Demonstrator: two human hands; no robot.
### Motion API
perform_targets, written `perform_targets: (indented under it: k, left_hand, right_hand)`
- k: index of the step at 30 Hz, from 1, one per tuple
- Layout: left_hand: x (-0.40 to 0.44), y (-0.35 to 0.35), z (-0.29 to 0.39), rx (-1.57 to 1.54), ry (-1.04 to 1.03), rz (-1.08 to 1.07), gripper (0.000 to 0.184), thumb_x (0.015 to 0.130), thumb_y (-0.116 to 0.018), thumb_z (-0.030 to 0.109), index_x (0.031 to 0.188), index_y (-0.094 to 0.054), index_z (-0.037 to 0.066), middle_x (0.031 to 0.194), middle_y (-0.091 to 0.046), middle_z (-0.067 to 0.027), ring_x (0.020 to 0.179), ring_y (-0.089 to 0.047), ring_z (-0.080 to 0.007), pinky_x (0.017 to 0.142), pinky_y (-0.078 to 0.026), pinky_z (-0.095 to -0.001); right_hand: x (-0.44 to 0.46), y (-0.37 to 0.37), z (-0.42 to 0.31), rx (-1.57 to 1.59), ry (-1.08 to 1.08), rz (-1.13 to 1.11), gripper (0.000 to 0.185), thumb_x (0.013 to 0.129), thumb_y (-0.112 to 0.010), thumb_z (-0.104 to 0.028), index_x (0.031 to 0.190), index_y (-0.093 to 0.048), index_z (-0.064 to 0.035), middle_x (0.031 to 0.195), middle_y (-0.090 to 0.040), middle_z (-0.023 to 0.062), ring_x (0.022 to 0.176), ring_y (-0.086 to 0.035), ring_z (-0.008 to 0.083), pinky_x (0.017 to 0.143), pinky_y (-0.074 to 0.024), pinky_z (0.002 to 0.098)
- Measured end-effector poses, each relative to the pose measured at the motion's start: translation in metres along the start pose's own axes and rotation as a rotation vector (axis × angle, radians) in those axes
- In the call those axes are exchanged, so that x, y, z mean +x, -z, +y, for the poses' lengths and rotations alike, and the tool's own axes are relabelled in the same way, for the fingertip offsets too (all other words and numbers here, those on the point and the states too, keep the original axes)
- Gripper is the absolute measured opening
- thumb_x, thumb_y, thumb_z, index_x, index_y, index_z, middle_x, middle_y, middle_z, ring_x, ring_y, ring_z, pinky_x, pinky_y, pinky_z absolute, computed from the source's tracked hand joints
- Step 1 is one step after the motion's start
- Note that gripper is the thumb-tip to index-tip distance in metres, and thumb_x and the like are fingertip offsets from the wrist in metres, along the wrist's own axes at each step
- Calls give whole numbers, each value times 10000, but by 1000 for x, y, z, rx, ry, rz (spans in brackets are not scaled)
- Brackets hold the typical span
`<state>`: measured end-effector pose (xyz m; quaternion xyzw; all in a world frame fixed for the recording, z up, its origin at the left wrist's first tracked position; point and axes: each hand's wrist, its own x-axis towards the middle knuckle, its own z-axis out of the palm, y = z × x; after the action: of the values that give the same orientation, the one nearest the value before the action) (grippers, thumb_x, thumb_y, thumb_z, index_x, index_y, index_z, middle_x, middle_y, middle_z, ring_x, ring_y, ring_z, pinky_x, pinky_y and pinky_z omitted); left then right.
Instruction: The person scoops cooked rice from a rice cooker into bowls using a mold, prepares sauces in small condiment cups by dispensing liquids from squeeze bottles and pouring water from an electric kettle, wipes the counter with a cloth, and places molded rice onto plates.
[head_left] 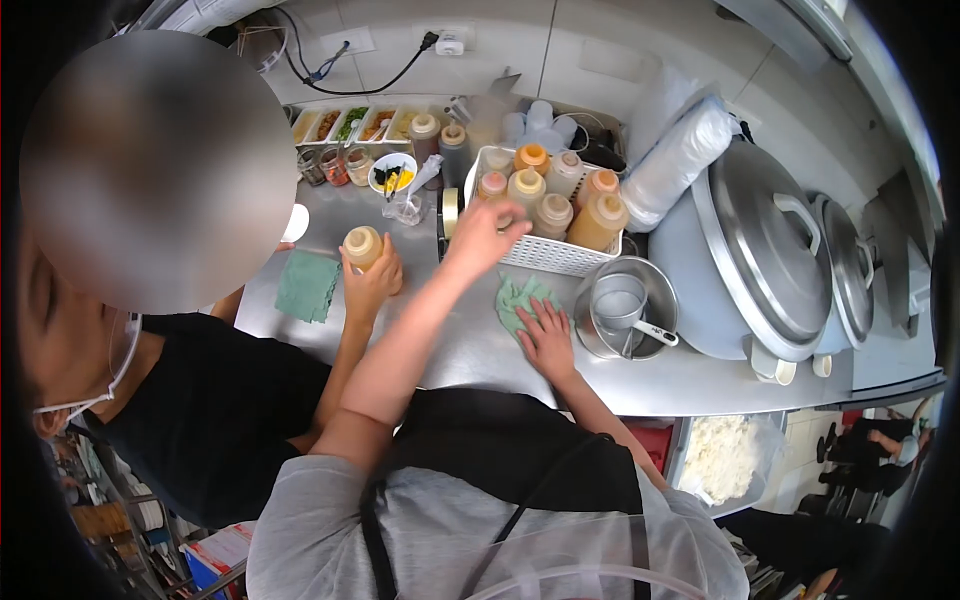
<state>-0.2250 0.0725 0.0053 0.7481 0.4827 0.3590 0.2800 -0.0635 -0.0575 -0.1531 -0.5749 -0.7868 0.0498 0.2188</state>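
Note:
My left hand (pixel 487 235) is raised over the left front corner of a white perforated basket (pixel 565 255) that holds several squeeze bottles, such as a yellow one (pixel 598 222). Its fingers are bent and blurred near a bottle at that corner; whether they grip it cannot be made out. On the steel counter (pixel 455 345), my right hand (pixel 546 338) lies with fingers spread, on the edge of a crumpled green cloth (pixel 517 297). Just right of that hand stands a steel pot (pixel 650 347) with a handled strainer in it.
A co-worker at the left holds a squeeze bottle (pixel 362 247) beside a flat green cloth (pixel 307 286). Behind are a bowl (pixel 392 174), jars and topping trays. Large lidded containers (pixel 770 240) stand right, near a plastic bag roll (pixel 685 155). A tub of white food (pixel 720 455) sits below.

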Motion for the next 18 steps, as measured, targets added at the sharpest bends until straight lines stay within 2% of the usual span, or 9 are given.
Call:
perform_targets:
  k: [2, 3, 5, 6, 8, 9, 13, 15, 18]
  left_hand:
    - [22, -2, 12, 164, -228, 62, 398, 659, -705, 275, 964, -622, 33, 1175, -516, -131, 1160, -392, -295, 937, -337, -397]
    - [31, -7, 15, 167, -228, 57, 398, 659, -705, 275, 964, -622, 33, 1175, -516, -131, 1160, -392, -295, 937, -337, -397]
    - [44, -21, 21, 519, -389, -52, 531, 602, -733, 342, 1016, -606, 36, 1388, -251, -141, 1295, -131, -367, 1025, -175, -495]
    - [51, -24, 23, 525, -384, -51, 531, 602, -733, 342, 1016, -606, 36, 1388, -251, -141, 1295, -131, -367, 1025, -175, -495]
    - [64, -28, 22, 724, -266, -304, 627, 544, -738, 433, 1051, -599, 91, 1420, -153, -141, 1304, -1, -402, 1004, -69, -604]
    - [67, -31, 16, 695, -259, -334, 627, 532, -741, 425, 1036, -604, 78, 1420, -143, -161, 1302, 10, -415, 1001, -58, -612]
    - [62, -37, 19, 671, -198, -307, 600, 523, -740, 399, 980, -616, 30, 1407, -162, -182, 1303, 21, -413, 995, -29, -624]
    - [58, -39, 21, 598, -247, -221, 577, 497, -746, 364, 911, -621, -17, 1387, -180, -213, 1304, 16, -410, 975, -2, -652]
    - [55, -30, 30, 497, -264, -71, 559, 471, -752, 346, 862, -624, -32, 1363, -211, -236, 1304, 14, -409, 958, 16, -670]
  right_hand:
    - [1, 0, 1, -2, -2, 5, 422, 810, -530, -288, 1220, -457, -222, 1264, -410, 89, 1200, -342, 288, 980, -250, 500]
    - [0, -1, 1, -5, 3, 5, 422, 810, -530, -289, 1221, -458, -223, 1264, -410, 88, 1200, -340, 286, 978, -254, 499]
    - [0, 0, 0, 4, -1, -3, 423, 807, -532, -286, 1219, -460, -222, 1270, -406, 86, 1206, -334, 285, 981, -253, 497]
    - [0, 1, 0, 8, 1, -7, 423, 805, -535, -282, 1218, -463, -221, 1276, -403, 83, 1212, -328, 284, 984, -252, 496]
    - [0, 1, 2, 25, -7, -14, 423, 804, -537, -280, 1216, -466, -218, 1285, -396, 82, 1218, -321, 283, 991, -242, 494]
    - [-1, -1, 2, 41, -16, -25, 423, 802, -539, -278, 1215, -470, -215, 1293, -390, 82, 1225, -314, 283, 997, -232, 492]
    - [-1, -5, 4, 43, -26, -27, 429, 807, -540, -281, 1224, -466, -212, 1314, -372, 82, 1240, -297, 284, 1017, -196, 487]
    - [-1, -5, 2, 44, -9, -32, 428, 808, -539, -281, 1224, -467, -209, 1314, -372, 81, 1240, -296, 284, 1016, -197, 487]
    - [1, -4, 2, 44, -11, -28, 420, 811, -539, -280, 1217, -475, -197, 1310, -375, 80, 1237, -298, 284, 1013, -202, 488]
